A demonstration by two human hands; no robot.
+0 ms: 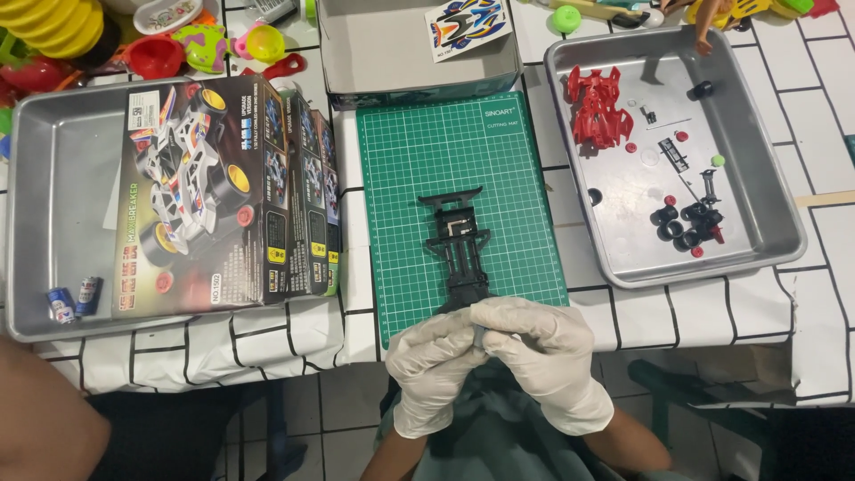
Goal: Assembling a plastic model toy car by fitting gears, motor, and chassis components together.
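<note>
Your left hand (434, 365) and right hand (541, 352), both gloved, meet at the near edge of the green mat (459, 209) on the counter (828, 294). Their fingers are curled tight around a small grey part (482, 336); what it is, you cannot tell. Just beyond your grip lies the black chassis (459, 249), its near end touching your fingertips.

Far right of your grip, a metal tray (766, 187) holds a red car body (598, 107), black wheels (684, 227) and small loose bits. Far left, a second tray (53, 223) holds stacked kit boxes (214, 196) and two batteries (73, 299). Beyond the mat sits an open grey box (383, 53) with a sticker sheet (463, 27). Plastic toys (178, 40) crowd the far left corner.
</note>
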